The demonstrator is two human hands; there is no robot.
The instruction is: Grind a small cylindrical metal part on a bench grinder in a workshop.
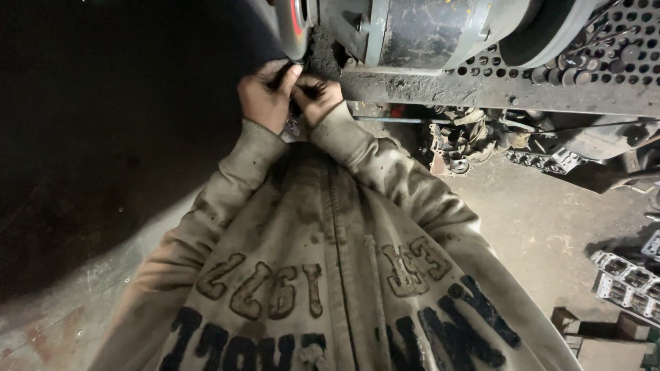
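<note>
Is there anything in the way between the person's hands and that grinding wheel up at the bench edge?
Nothing visible does. The left hand and right hand are together right beneath the grinding wheel, fingers closed around something small between them. What they hold is hidden by the fingers, so I cannot tell whether it touches the wheel.

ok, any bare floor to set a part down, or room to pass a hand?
Bare concrete floor between the right sleeve, scrap pile and metal castings. Crowded: perforated bench holds loose parts, and left hand and right hand are pressed together beneath the grinding wheel.
</note>
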